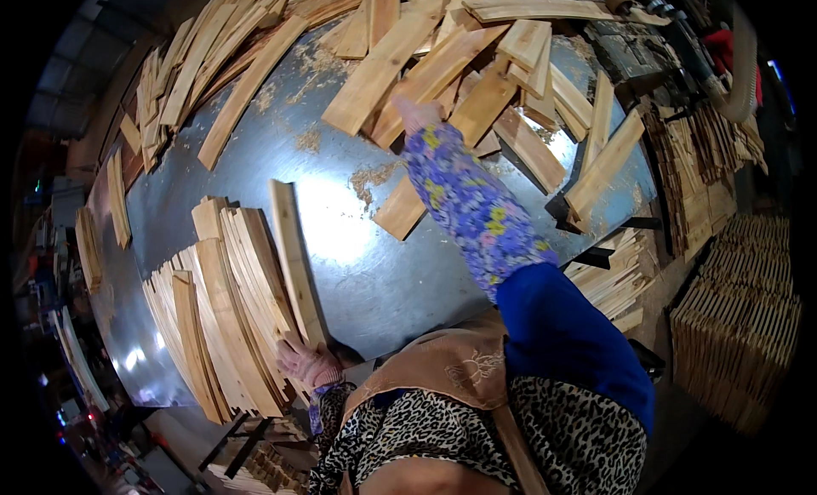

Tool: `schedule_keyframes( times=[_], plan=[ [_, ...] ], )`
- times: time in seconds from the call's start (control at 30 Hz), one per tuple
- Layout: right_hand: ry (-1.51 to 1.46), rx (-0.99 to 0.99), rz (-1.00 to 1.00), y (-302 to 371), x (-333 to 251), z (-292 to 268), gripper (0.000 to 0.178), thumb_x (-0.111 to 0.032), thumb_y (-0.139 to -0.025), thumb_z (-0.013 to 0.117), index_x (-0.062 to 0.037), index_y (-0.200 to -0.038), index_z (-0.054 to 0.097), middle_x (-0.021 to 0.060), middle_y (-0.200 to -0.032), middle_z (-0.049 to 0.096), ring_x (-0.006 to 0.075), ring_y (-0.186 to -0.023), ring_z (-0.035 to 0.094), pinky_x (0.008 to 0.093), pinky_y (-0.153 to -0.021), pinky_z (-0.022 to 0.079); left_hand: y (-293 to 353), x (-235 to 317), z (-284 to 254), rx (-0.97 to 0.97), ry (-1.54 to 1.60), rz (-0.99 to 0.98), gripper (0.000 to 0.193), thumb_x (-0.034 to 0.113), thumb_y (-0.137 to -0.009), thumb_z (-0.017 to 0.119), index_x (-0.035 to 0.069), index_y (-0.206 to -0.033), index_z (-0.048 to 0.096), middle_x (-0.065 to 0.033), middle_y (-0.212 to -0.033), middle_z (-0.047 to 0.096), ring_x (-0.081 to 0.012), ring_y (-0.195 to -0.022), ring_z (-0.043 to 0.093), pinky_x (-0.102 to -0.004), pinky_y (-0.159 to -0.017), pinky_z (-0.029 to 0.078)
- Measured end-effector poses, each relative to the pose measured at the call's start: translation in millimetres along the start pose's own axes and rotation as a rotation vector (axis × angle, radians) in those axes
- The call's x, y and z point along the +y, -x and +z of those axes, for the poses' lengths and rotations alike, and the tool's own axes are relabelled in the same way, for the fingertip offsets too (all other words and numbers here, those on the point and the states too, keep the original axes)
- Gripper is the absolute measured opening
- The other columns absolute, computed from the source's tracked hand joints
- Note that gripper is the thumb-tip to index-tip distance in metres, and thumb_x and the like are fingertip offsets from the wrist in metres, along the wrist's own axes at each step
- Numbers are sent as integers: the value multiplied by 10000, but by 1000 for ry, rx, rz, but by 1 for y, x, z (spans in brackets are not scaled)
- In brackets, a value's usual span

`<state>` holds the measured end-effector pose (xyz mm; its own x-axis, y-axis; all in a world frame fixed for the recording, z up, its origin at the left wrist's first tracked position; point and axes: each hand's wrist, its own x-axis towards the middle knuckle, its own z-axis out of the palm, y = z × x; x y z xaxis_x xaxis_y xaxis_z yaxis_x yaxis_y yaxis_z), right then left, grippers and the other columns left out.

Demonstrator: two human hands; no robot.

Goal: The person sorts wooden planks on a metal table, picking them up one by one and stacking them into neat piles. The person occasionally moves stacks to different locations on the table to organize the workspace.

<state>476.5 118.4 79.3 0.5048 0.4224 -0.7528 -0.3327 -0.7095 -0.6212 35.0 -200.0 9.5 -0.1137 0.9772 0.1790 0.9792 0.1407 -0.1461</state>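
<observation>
On the grey metal table (366, 265), the left hand (308, 360) clasped a fanned stack of pale wooden slats (230, 308) to steady it, while the right hand (417, 114) grasped a loose pale slat (434, 74) farther away.

right hand (417, 114): fingers hidden under loose slats (442, 65)
left hand (308, 361): palm hidden behind slat stack (230, 308)

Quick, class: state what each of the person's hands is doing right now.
Left hand: closed on the near end of a wooden slat.
Right hand: reaching into the loose slats; grip cannot be told.
</observation>
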Motion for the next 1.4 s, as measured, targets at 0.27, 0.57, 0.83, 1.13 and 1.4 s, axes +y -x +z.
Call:
schedule_keyframes(
  times=[0.27, 0.57, 0.83, 1.13, 1.4],
  plan=[
    [116, -73, -681, 62, 171, 14, 468, -171, -997, 740, 28, -1399, 604, 189, -1271, 737, 301, -1127, 734, 448, -999, 586, -108, 98, -31, -99, 571, 279, 593, 260, -974, 751, -97, -1420, 591, -255, -1190, 727, -401, -1092, 696, -482, -958, 565],
    [109, 180, -465, -31, 175, -94, 476, -267, -957, 752, 32, -1311, 646, 181, -1241, 769, 296, -1119, 745, 401, -966, 573, -85, 83, -56, -690, 995, -101, 613, 297, -910, 828, -43, -1384, 641, -175, -1231, 697, -312, -1071, 674, -413, -959, 554],
    [-559, 103, -596, -49, 168, -70, 433, -170, -874, 773, 46, -1233, 662, 238, -1093, 786, 364, -1023, 765, 412, -910, 593, -107, 48, -26, -283, 112, 69, 729, 238, -909, 799, 36, -1556, 530, -243, -1567, 545, -418, -1346, 562, -508, -1171, 476],
    [366, -120, -533, 86, 250, -148, 505, -332, -936, 798, 8, -1288, 673, 162, -1195, 735, 302, -1145, 702, 417, -1027, 561, -93, 142, 6, -1149, 1330, 59, 468, 333, -979, 813, -56, -1222, 720, -87, -980, 764, -149, -899, 671, -326, -764, 541],
    [599, 909, 134, -68, 175, -345, 1012, -425, -751, 904, -55, -1525, 368, 202, -1372, 597, 436, -1280, 618, 567, -1060, 531, -82, 64, 16, -347, 23, -77, 564, 334, -895, 834, 70, -1369, 682, -162, -1348, 680, -289, -1323, 608, -415, -1176, 435]
  ],
)
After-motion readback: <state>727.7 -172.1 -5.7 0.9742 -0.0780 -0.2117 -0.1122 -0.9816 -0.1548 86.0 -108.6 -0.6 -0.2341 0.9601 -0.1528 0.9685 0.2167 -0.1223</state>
